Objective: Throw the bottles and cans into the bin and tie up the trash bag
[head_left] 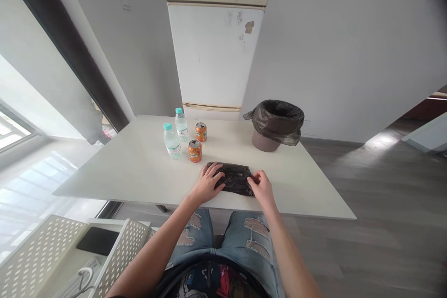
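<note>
A folded black plastic bag lies flat on the white table in front of me. My left hand rests with fingers spread over the bag's left end. At the bag's right edge my right hand pinches the plastic between thumb and fingers. Beyond my left hand stand two orange cans, a nearer can and a farther can. Left of them are two upright clear bottles with teal caps, a nearer bottle and a farther bottle.
A brown bin lined with a black bag stands at the table's back right. Behind the table is a white fridge. At lower left, a white perforated rack holds a dark flat object and a white cable.
</note>
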Tool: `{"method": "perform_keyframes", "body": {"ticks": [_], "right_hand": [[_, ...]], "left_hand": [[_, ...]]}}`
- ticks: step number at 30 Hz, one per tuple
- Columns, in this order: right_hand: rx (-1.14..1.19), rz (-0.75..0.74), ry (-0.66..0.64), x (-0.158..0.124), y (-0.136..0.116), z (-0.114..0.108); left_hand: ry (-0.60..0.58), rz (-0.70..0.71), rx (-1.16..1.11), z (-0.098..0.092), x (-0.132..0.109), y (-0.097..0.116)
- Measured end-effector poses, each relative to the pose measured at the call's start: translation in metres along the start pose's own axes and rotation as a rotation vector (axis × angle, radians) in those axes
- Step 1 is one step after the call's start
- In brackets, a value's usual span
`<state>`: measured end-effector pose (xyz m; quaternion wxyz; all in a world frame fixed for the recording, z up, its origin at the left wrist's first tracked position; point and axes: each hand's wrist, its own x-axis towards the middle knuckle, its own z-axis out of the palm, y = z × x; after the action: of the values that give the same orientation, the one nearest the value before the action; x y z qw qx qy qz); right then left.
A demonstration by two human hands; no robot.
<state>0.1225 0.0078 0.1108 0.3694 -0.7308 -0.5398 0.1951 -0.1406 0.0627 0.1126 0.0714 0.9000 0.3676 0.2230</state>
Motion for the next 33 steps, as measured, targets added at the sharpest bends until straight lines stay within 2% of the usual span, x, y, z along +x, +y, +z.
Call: {"method": "perform_keyframes", "body": {"ticks": [2,4,6,9,13,17,22,27,30,33], "right_hand": [[-0.033,-0.098,0.072,-0.012,-0.003,-0.006],[-0.121,-0.32,0.079,-0.025,-0.005,-0.012],[-0.233,-0.55,-0.041,-0.037,-0.004,-0.015],[-0.371,-0.671,-0.231,-0.051,0.004,-0.015],[-0.48,-0.681,-0.266,-0.067,0.012,-0.013],[-0.518,-0.7,-0.258,-0.078,0.008,-0.018],[-0.416,-0.75,-0.231,-0.077,0.008,-0.018],[-0.279,-0.733,-0.237,-0.072,0.021,-0.011],[-0.144,-0.627,-0.196,-0.068,0.024,-0.008],[-0.023,-0.395,-0.119,-0.06,0.02,-0.007]], "left_hand": [[0.003,0.021,-0.009,-0.005,-0.005,0.006],[-0.034,0.027,-0.02,-0.009,-0.013,0.013],[-0.082,0.021,-0.031,-0.012,-0.022,0.019],[-0.135,0.02,-0.033,-0.013,-0.037,0.024],[-0.194,0.047,0.0,-0.011,-0.06,0.025],[-0.165,0.049,-0.014,-0.013,-0.077,0.024],[-0.072,-0.012,-0.085,-0.023,-0.082,0.016],[-0.072,-0.017,-0.097,-0.028,-0.084,0.009],[-0.053,-0.032,-0.119,-0.029,-0.081,0.008],[-0.05,-0.099,-0.159,-0.032,-0.071,0.007]]}}
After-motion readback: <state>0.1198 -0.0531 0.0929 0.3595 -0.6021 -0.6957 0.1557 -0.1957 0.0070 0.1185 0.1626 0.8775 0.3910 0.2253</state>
